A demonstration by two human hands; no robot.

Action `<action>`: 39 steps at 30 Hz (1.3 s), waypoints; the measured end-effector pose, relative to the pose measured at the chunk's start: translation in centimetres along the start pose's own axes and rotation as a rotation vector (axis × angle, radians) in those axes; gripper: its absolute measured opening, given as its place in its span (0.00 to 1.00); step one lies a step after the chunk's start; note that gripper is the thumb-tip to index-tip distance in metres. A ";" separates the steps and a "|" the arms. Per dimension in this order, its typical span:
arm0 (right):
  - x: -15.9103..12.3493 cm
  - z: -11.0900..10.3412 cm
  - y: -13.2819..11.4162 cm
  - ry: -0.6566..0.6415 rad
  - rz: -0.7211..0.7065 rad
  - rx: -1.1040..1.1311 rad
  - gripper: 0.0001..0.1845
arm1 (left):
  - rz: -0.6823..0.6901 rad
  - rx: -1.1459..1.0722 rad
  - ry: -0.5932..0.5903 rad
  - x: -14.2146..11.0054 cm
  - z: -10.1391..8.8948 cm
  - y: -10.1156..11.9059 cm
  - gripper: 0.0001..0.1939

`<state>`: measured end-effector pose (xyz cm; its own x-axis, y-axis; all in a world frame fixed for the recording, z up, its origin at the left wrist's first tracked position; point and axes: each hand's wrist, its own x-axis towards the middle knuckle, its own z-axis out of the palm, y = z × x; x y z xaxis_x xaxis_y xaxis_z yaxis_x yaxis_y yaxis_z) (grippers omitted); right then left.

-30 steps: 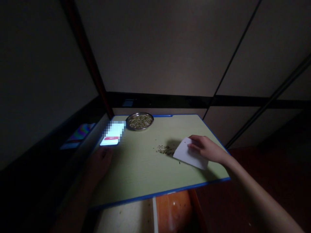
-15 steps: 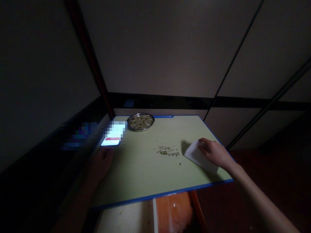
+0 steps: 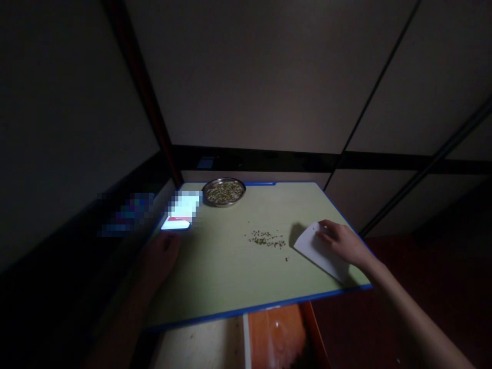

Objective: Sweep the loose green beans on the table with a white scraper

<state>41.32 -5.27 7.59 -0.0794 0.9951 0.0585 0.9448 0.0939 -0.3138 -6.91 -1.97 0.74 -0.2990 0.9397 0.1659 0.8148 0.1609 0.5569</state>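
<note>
My right hand [image 3: 343, 242] pinches a white sheet of paper [image 3: 321, 254] near its far edge, above the right side of the table. The sheet is tilted and slightly curved. To its left, small green-brown seeds [image 3: 265, 239] lie scattered on the pale green tabletop, with a darker bit near the paper. In shadow at the table's left side, my left hand [image 3: 163, 252] is loosely curled, with nothing visible in it. It lies just below a lit phone [image 3: 177, 223]. A round metal dish [image 3: 224, 192] at the back left holds many seeds and paler bits.
The small table [image 3: 215, 271] has a blue rim and stands close to a pale panelled wall [image 3: 246, 87]. Below its front edge are an orange item [image 3: 274, 333] and a pale board [image 3: 203, 343]. A dark red floor shows at the right.
My right hand and the paper have shifted slightly right, and the sheet's near corner has dipped. The scattered seeds and my left hand look much the same.
</note>
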 end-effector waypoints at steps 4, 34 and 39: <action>-1.6 -0.7 -1.9 -0.017 -0.018 -0.060 0.20 | 0.014 -0.012 0.021 0.1 0.2 -0.1 0.18; -1.7 1.4 -6.7 -0.116 -0.185 -0.046 0.15 | 0.003 -0.042 0.030 -0.3 0.0 0.2 0.17; -1.6 1.3 -6.7 -0.133 -0.224 -0.021 0.14 | -0.008 -0.056 0.017 -0.5 -0.2 0.5 0.17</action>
<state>34.71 -7.45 8.37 -0.3271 0.9450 -0.0017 0.9054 0.3128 -0.2872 -6.47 -2.37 1.10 -0.3139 0.9331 0.1752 0.7837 0.1505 0.6026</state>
